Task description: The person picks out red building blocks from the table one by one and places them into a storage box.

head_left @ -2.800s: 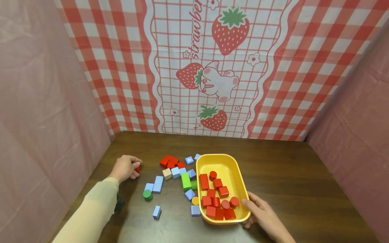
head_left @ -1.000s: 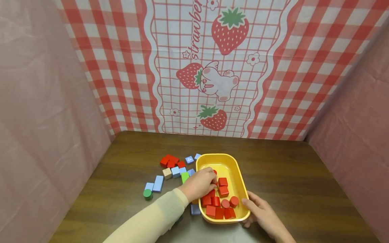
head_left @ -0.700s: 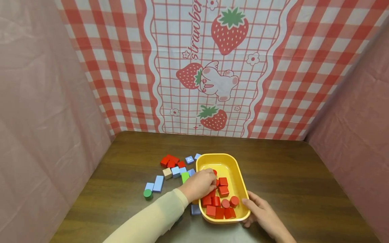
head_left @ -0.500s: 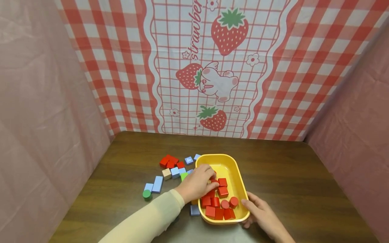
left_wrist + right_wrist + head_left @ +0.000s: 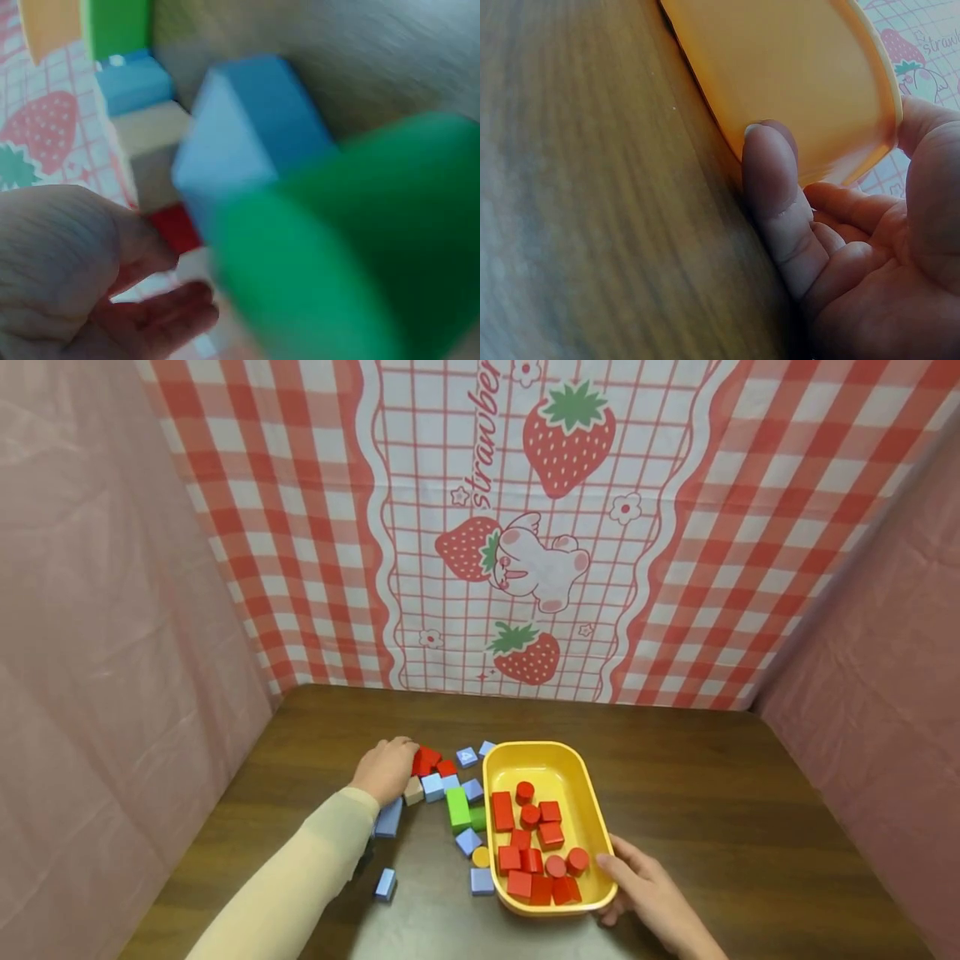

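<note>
My left hand [image 5: 386,770] is at the left side of a small cluster of red blocks [image 5: 427,760] on the table. In the left wrist view its thumb and fingers stand apart close to a red block [image 5: 176,229], with nothing seen gripped between them. My right hand [image 5: 645,885] holds the near right corner of a yellow tray [image 5: 581,768], thumb over the rim and fingers against the outer wall [image 5: 780,67]. Several red cubes, cylinders and other blocks, among them a red cylinder [image 5: 529,816], lie inside the tray.
Between hand and tray lie a beige cube [image 5: 413,791], several blue blocks [image 5: 433,787], a green block [image 5: 458,810] and a yellow cylinder [image 5: 481,857]. A small blue block [image 5: 386,884] lies nearer. A green cylinder [image 5: 315,262] looms close to the left wrist camera.
My left hand carried a red block from the far left into the tray, left a red cylinder there, and moved back left to the red cluster. The right hand stayed on the tray.
</note>
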The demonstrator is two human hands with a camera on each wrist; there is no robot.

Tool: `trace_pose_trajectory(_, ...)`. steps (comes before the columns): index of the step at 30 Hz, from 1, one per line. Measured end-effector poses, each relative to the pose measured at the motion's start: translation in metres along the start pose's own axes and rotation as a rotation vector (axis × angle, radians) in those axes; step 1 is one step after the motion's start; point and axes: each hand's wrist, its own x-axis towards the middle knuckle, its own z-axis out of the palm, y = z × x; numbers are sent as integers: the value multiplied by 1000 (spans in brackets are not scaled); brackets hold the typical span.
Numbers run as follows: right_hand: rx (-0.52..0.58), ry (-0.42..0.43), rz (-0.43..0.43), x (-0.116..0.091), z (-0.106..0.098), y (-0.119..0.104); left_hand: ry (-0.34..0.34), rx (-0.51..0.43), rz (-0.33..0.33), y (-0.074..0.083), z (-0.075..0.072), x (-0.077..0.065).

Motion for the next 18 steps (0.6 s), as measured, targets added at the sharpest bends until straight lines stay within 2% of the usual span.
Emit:
trace_pose_trajectory(5,3,10,-4,0,1,2,7,-73,4,-12,8,-4)
trace_pose_trajectory(12,20,15,16,2,1,2,76,-52,5,-14,4,-5)
trace_pose_trajectory(15,31,11,10,2,0,3,128,-78,-21,-4,-8,-2)
trace_pose_trajectory(18,34,12,2,2,1,4,176,-143,-10,19,-21,0)
